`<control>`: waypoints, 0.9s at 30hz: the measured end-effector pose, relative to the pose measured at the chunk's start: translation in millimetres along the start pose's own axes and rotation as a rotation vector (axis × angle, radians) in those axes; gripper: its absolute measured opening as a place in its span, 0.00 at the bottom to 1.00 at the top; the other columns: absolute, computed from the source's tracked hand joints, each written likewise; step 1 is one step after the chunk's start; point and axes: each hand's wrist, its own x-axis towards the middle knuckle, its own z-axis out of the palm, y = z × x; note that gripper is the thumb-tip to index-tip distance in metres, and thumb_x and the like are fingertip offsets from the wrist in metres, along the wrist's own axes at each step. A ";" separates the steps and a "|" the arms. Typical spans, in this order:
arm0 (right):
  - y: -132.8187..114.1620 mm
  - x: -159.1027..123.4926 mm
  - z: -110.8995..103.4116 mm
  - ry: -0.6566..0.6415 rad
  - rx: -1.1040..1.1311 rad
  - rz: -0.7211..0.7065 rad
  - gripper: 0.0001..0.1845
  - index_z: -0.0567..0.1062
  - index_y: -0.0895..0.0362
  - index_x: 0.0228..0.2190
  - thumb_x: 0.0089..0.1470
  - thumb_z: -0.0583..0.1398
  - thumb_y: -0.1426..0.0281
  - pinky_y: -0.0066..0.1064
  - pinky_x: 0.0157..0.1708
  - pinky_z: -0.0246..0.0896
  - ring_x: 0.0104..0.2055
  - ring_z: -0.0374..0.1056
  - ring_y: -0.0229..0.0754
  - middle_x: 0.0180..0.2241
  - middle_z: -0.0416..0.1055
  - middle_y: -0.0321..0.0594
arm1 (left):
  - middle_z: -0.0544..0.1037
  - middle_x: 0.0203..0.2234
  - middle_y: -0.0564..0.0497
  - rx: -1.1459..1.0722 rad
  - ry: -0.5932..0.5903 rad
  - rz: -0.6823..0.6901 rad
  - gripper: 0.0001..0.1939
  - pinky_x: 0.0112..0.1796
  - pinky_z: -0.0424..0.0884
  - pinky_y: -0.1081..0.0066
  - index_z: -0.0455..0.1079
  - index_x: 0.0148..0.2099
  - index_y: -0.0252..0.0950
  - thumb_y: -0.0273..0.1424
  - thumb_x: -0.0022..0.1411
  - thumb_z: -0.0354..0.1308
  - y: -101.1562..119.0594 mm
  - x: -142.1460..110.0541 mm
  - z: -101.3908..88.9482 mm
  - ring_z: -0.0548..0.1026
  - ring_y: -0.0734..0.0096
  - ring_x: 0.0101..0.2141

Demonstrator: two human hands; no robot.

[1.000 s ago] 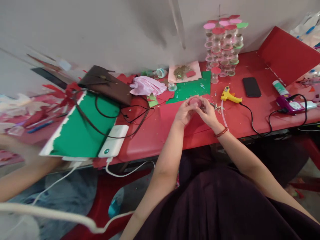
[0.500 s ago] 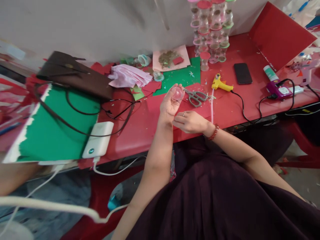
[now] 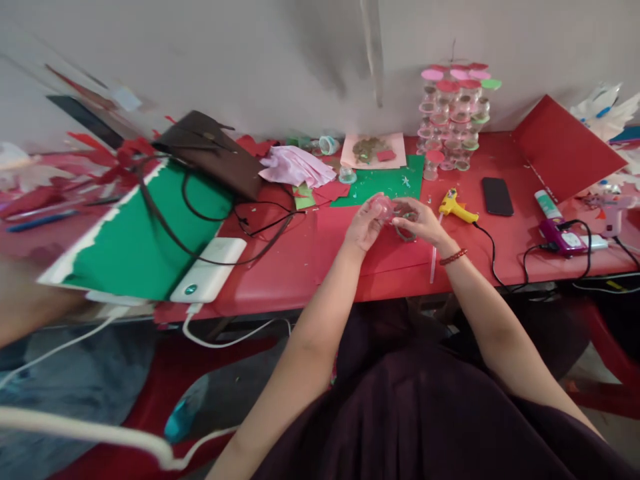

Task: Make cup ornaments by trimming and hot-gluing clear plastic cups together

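My left hand (image 3: 367,223) is closed around a small clear plastic cup (image 3: 384,208), which looks pinkish over the red sheet. At the cup's right side, the fingers of my right hand (image 3: 420,221) pinch it. Grey scissors (image 3: 406,235) lie under my right hand, mostly covered by it. Both hands are above a red paper sheet (image 3: 345,250) near the front of the table. To the right is a yellow glue gun (image 3: 457,207) with a clear glue stick (image 3: 433,263) in its back end.
Clear cups stacked with coloured discs (image 3: 453,123) stand at the wall. Beyond my hands lie green paper (image 3: 367,190) and pink cloth (image 3: 299,165). A phone (image 3: 497,196) and purple adapter (image 3: 565,237) sit right; a brown bag (image 3: 215,150) and white power bank (image 3: 210,270) left.
My right hand has risen from beside my left wrist to the clear plastic cup and now grips it too. The view has shifted, so the table appears lower.
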 end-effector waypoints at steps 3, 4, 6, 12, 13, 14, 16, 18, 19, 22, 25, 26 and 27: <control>21.5 -2.5 10.2 0.016 0.102 0.052 0.40 0.77 0.54 0.50 0.44 0.70 0.40 0.39 0.43 0.72 0.42 0.76 0.47 0.43 0.81 0.44 | 0.83 0.35 0.55 -0.015 -0.059 -0.008 0.27 0.40 0.73 0.77 0.80 0.42 0.38 0.34 0.38 0.83 -6.2 -1.5 6.2 0.78 0.78 0.34; 25.5 -3.4 12.8 0.039 0.119 0.057 0.39 0.77 0.54 0.48 0.44 0.71 0.40 0.39 0.44 0.72 0.42 0.76 0.47 0.42 0.81 0.44 | 0.83 0.35 0.56 -0.005 -0.066 -0.008 0.28 0.40 0.72 0.76 0.80 0.43 0.38 0.34 0.37 0.83 -8.8 -1.4 8.3 0.78 0.78 0.34; 29.4 -4.0 14.7 0.098 0.129 0.053 0.35 0.77 0.54 0.44 0.45 0.70 0.41 0.39 0.44 0.71 0.42 0.75 0.47 0.41 0.80 0.44 | 0.82 0.36 0.55 0.033 -0.067 0.002 0.28 0.42 0.71 0.75 0.80 0.44 0.39 0.35 0.39 0.83 -14.9 -0.6 12.5 0.77 0.77 0.35; 25.7 -4.6 3.4 0.183 0.209 0.072 0.31 0.74 0.52 0.40 0.46 0.70 0.42 0.36 0.42 0.70 0.40 0.73 0.43 0.38 0.77 0.40 | 0.83 0.40 0.52 0.109 -0.068 0.022 0.26 0.51 0.70 0.68 0.79 0.45 0.39 0.37 0.43 0.80 -27.2 2.0 25.9 0.78 0.69 0.43; 25.1 -5.5 1.8 0.160 0.252 0.088 0.31 0.74 0.52 0.41 0.46 0.70 0.43 0.35 0.41 0.71 0.40 0.73 0.43 0.38 0.77 0.39 | 0.83 0.43 0.51 0.118 -0.075 0.029 0.27 0.51 0.70 0.67 0.79 0.47 0.39 0.36 0.43 0.80 -26.7 1.6 26.9 0.79 0.68 0.44; 24.8 -6.4 0.7 0.135 0.290 0.101 0.30 0.73 0.52 0.42 0.47 0.71 0.44 0.35 0.41 0.71 0.39 0.73 0.42 0.38 0.77 0.39 | 0.83 0.44 0.51 0.131 -0.083 0.035 0.29 0.51 0.71 0.67 0.79 0.49 0.40 0.36 0.43 0.80 -25.7 0.9 27.1 0.79 0.68 0.44; 25.2 -7.9 -0.1 0.095 0.334 0.112 0.30 0.73 0.52 0.43 0.47 0.71 0.45 0.34 0.39 0.71 0.38 0.73 0.42 0.38 0.78 0.38 | 0.84 0.43 0.51 0.164 -0.091 0.037 0.30 0.49 0.72 0.68 0.80 0.49 0.41 0.34 0.41 0.81 -23.1 -0.8 25.2 0.79 0.69 0.42; 26.2 -8.3 0.7 0.079 0.339 0.105 0.30 0.73 0.52 0.43 0.47 0.72 0.46 0.33 0.38 0.71 0.37 0.73 0.41 0.37 0.78 0.38 | 0.84 0.40 0.53 0.195 -0.090 0.037 0.30 0.46 0.73 0.69 0.81 0.48 0.42 0.33 0.40 0.81 -21.1 -2.3 21.6 0.79 0.71 0.39; 26.6 -8.2 1.3 0.080 0.338 0.101 0.30 0.74 0.52 0.43 0.46 0.72 0.46 0.33 0.38 0.71 0.37 0.73 0.41 0.37 0.78 0.38 | 0.85 0.39 0.54 0.203 -0.087 0.040 0.30 0.46 0.73 0.70 0.82 0.48 0.42 0.33 0.39 0.81 -20.7 -2.9 19.9 0.79 0.72 0.38; 26.7 -7.4 3.1 0.082 0.346 0.103 0.31 0.74 0.52 0.42 0.45 0.72 0.45 0.33 0.38 0.71 0.36 0.73 0.41 0.35 0.77 0.37 | 0.85 0.37 0.54 0.214 -0.079 0.055 0.28 0.45 0.73 0.70 0.82 0.47 0.42 0.34 0.40 0.81 -21.5 -3.9 17.7 0.80 0.72 0.37; 25.0 -7.1 3.6 0.086 0.356 0.109 0.30 0.75 0.52 0.41 0.45 0.73 0.46 0.33 0.37 0.70 0.34 0.72 0.40 0.33 0.77 0.36 | 0.85 0.36 0.55 0.197 -0.074 0.055 0.27 0.43 0.73 0.72 0.82 0.45 0.42 0.35 0.39 0.81 -22.6 -4.9 19.0 0.80 0.73 0.36; 24.3 -7.2 3.7 0.092 0.361 0.111 0.30 0.75 0.52 0.41 0.45 0.73 0.47 0.33 0.36 0.69 0.34 0.71 0.40 0.33 0.76 0.36 | 0.85 0.36 0.55 0.187 -0.075 0.050 0.27 0.43 0.74 0.72 0.82 0.45 0.42 0.35 0.39 0.81 -22.5 -5.3 19.5 0.80 0.73 0.36; 23.7 -7.3 3.7 0.100 0.367 0.113 0.29 0.75 0.53 0.40 0.44 0.73 0.47 0.32 0.36 0.69 0.34 0.71 0.39 0.33 0.76 0.36 | 0.85 0.36 0.54 0.177 -0.076 0.044 0.27 0.42 0.74 0.72 0.82 0.45 0.42 0.35 0.40 0.81 -22.2 -5.9 19.9 0.80 0.73 0.36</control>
